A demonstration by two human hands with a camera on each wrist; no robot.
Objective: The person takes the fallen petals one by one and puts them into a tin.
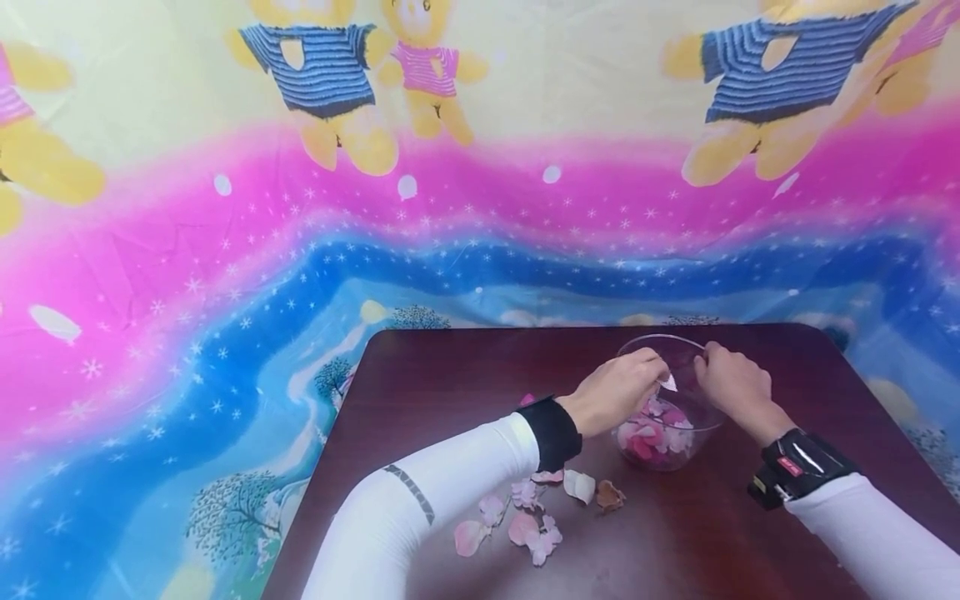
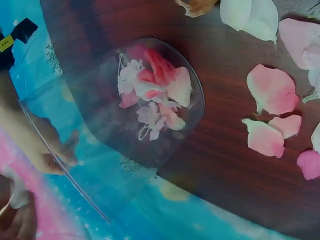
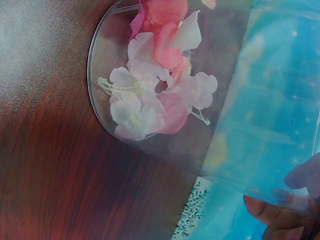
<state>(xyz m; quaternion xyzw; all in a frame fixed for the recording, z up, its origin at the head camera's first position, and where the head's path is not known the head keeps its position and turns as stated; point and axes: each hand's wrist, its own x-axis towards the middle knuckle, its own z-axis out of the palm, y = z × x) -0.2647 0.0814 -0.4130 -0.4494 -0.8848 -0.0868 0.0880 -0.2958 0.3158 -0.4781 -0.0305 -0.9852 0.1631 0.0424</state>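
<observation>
Left hand (image 1: 617, 388) pinches a pale petal (image 1: 668, 382) over the glass bowl (image 1: 670, 442) while right hand (image 1: 731, 382) grips its rim, steadying it on the tabletop (image 1: 465, 375).

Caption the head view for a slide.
Both hands over a glass bowl of petals, loose petals on the dark table.

Makeshift home recording corner, dark wooden table (image 1: 465, 367) set against a draped cartoon sheet (image 1: 225, 250) printed with teddy bears, pink and blue starry bands, trees, hiding the room.
</observation>
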